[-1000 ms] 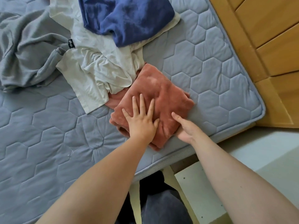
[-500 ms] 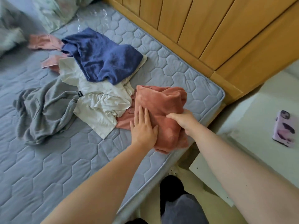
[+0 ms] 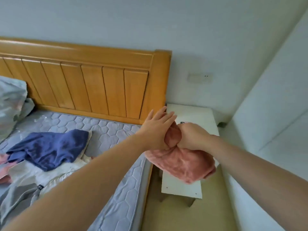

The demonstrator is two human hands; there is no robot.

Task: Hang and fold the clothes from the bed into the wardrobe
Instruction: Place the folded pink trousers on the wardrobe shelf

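Now, just off the bed at its headboard-end corner, I hold the folded pink garment clear of the mattress, likely so the fold survives the carry. My right hand is curled round its top, and my left hand lies flat against its side, fingers straight. A white side table stands below, beside the bed, and is the nearest obstacle. A blue garment, a white garment and a grey garment lie on the bed.

No legible text — small black tag on white garment (too blurred)
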